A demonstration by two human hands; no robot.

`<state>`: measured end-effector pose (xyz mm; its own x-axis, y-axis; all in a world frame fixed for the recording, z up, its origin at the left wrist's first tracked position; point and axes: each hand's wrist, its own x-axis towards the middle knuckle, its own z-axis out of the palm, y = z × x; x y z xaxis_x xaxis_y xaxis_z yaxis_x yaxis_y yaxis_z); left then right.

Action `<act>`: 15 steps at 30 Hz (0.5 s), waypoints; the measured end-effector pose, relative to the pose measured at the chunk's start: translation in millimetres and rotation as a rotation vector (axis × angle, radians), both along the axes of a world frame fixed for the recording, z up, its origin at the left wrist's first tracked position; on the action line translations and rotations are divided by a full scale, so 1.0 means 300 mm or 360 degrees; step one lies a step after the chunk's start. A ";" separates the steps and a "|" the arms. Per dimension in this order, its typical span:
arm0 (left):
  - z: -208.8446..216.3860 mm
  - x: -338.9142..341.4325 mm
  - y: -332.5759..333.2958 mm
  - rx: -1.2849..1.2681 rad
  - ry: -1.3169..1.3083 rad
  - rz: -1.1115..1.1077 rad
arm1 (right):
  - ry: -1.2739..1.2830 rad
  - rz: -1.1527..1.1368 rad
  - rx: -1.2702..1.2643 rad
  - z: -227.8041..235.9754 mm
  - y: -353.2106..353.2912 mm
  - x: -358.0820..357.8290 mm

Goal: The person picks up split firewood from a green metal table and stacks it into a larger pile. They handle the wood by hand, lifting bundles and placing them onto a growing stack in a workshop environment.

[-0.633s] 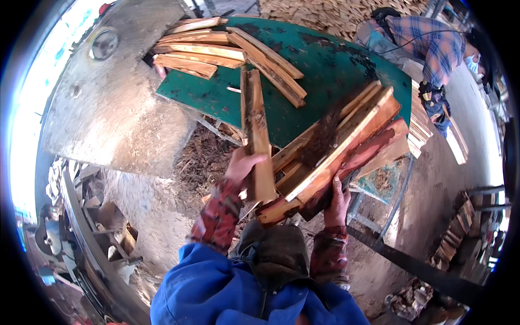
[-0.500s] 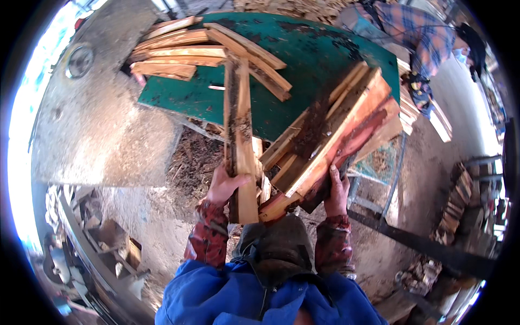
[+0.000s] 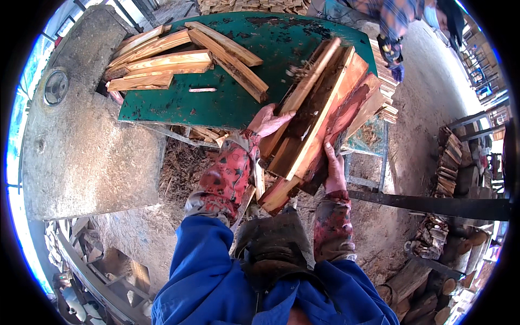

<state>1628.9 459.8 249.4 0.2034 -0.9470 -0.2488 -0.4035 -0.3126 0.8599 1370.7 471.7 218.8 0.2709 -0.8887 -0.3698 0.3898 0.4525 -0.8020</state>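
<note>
Left hand (image 3: 269, 120) is lying open, palm down, fingers spread flat on the upper left side of a bundle of split wood slats (image 3: 319, 116); pressing on it, not gripping around it. Right hand (image 3: 335, 169) is cupping the bundle's lower right edge from beneath, fingers wrapping up against a reddish slat. The bundle is tilting, its near end hanging off the right near corner of the green table (image 3: 179, 105), its far end leaning over the table's right edge. Both forearms are wearing red patterned sleeves (image 3: 227, 176) over a blue jacket (image 3: 208, 281).

Outward from the hands: a single small wood sliver (image 3: 202, 90) is lying loose on the green top, well apart from the bundle. At the table's far left corner a stack of pale slats (image 3: 157, 62) is resting, with two longer slats (image 3: 230, 57) lying slantwise toward the table's middle. Under the near edge, wood offcuts and shavings (image 3: 189, 146) are lying piled on the ground. Left of the table, a grey concrete slab (image 3: 81, 146). Beyond the far right corner, another person (image 3: 398, 24) in a plaid shirt is bending over. Logs (image 3: 449, 162) are sitting stacked well off to the right.
</note>
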 end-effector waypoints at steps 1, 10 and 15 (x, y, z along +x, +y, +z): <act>0.007 -0.015 0.002 -0.0042 0.0074 0.0067 | 0.0007 -0.0021 -0.0034 -0.004 0.003 -0.008; -0.007 -0.107 0.100 -0.0127 -0.0016 0.0355 | 0.0098 0.0092 0.0028 0.006 0.012 -0.075; 0.054 -0.284 0.337 0.0014 -0.0030 0.0420 | 0.0236 0.0257 0.0161 0.034 0.116 -0.274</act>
